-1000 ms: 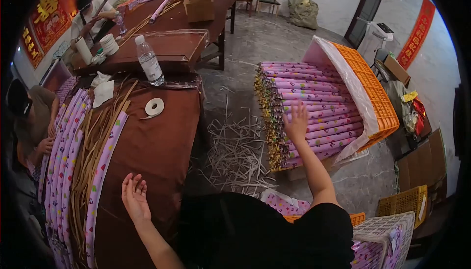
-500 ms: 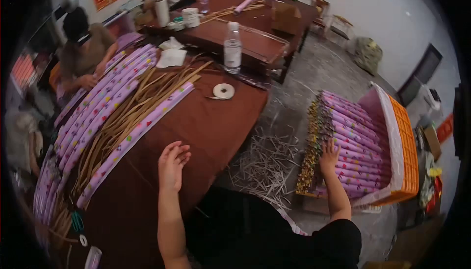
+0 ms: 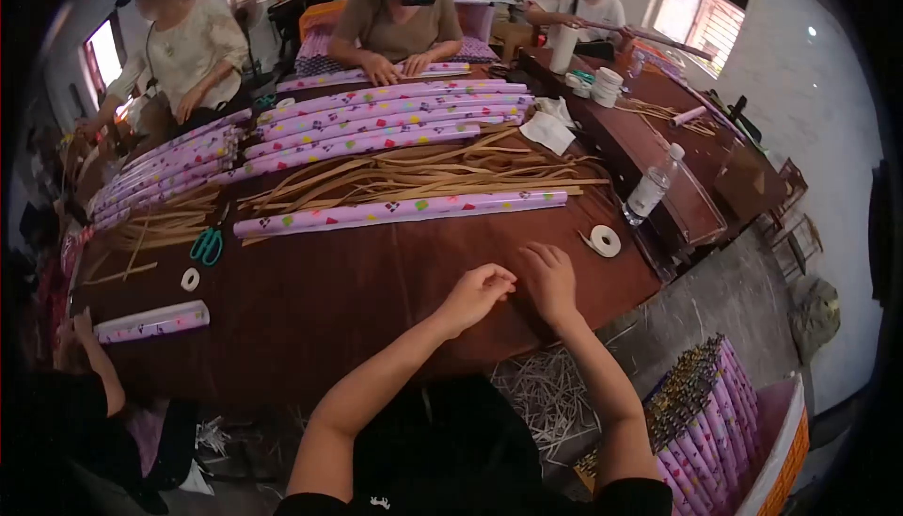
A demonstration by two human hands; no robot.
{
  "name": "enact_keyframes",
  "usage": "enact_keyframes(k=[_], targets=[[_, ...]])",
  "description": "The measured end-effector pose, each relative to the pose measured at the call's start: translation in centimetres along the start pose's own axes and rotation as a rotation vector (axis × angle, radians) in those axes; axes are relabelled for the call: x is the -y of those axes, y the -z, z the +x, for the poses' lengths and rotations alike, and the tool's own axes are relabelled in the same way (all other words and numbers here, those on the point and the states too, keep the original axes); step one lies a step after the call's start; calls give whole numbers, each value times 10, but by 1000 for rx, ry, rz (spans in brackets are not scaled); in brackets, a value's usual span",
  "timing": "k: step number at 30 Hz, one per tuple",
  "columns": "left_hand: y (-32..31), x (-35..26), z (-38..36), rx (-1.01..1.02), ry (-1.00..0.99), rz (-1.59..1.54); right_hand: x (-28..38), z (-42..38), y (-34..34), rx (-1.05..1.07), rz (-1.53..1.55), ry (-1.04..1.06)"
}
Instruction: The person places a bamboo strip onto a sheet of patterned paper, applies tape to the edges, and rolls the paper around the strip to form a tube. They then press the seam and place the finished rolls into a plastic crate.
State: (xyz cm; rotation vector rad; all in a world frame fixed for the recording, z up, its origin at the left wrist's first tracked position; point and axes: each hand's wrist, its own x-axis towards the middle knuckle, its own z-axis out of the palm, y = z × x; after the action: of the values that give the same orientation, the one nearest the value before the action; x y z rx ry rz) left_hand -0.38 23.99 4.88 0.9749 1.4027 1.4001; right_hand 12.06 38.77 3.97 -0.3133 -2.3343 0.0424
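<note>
Above the brown tabletop (image 3: 310,281), my left hand (image 3: 475,298) reaches in from below, with its fingers loosely curved and nothing visible in them. Close beside it, my right hand (image 3: 548,281) is palm down with bent, slightly parted fingers and holds nothing that I can see. Beyond both hands lies a long purple patterned roll (image 3: 404,213). Behind that roll, brown flat strips (image 3: 395,173) are spread in a loose pile. To the right of my right hand sits a roll of white tape (image 3: 602,241).
More purple rolls (image 3: 395,107) lie farther back, before a seated person (image 3: 400,22). Teal scissors (image 3: 207,245) and a small tape ring (image 3: 190,279) are at left. A water bottle (image 3: 654,187) stands right. An orange crate (image 3: 785,478) of rolls is low right, near paper shreds (image 3: 546,403).
My right hand has left the rolls in the crate and come over the table beside my left hand. My left hand's fingers are more curved. The view has turned left.
</note>
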Motion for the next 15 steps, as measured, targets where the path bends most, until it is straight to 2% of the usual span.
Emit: enact_keyframes(k=[2, 3, 5, 6, 8, 9, 10, 13, 14, 15], targets=[[14, -8, -7, -39, -18, 64, -7, 38, -55, 5, 99, 61], [24, 0, -4, -81, -45, 90, -3, 54, -73, 35, 1, 71], [44, -5, -11, -174, -97, 208, -2, 82, -104, 233, -10, -42], [57, 2, -11, -208, -128, 248, -11, 90, -132, 116, -34, 49], [73, 6, -16, -298, -150, 330, -13, 107, -156, 305, -149, 95], [87, 18, -14, -298, -194, 357, -17, 107, -179, 241, -157, 70], [86, 10, -22, -323, -137, 363, -14, 108, -180, 244, -197, 60], [101, 21, -27, -378, -59, 185, -11, 115, -189, 175, -184, 66], [106, 25, -26, -374, -34, 69, -14, 117, -192, 278, -182, 48], [103, 20, -28, -386, -42, 28, -14, 117, -195, 285, -194, 55]])
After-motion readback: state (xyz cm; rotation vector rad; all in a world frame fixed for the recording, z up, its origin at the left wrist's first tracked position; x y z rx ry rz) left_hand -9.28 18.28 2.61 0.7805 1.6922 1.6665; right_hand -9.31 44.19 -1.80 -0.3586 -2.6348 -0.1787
